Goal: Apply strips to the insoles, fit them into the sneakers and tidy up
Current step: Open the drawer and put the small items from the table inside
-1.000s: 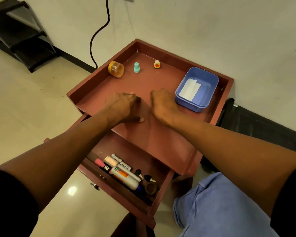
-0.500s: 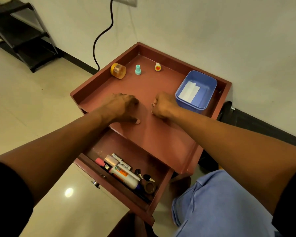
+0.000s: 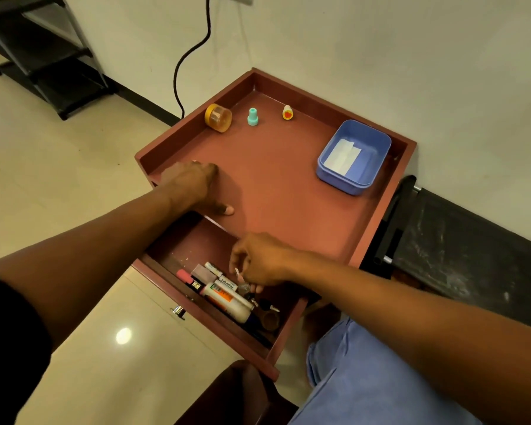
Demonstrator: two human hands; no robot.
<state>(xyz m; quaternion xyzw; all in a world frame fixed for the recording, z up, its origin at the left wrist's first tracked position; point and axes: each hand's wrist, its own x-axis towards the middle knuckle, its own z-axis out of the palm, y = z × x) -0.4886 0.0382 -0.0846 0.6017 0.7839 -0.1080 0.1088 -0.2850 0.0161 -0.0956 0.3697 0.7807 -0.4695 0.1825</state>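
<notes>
Fingers (image 3: 242,273) of the right hand (image 3: 265,260) are curled down into the open drawer (image 3: 203,314), pinching something small and pale that is too blurred to name, just above the markers (image 3: 221,279) and the white glue bottle (image 3: 227,300) at about 6 o'clock of the scene. Left hand (image 3: 193,185) rests on the worktop (image 3: 273,185) at 9 o'clock, fingers loosely bent, holding nothing.

White strips (image 3: 344,156) lie in the blue tub (image 3: 354,182) at 2 o'clock on the worktop, well apart from both hands. No insoles or sneakers show anywhere.

By my judgement this is the tidying step: small items going into or coming out of the drawer. Which of the two cannot be told. Next would likely come letting go or lifting clear without snagging the keys (image 3: 265,305) beside the bottle, then closing the drawer by its front.
</notes>
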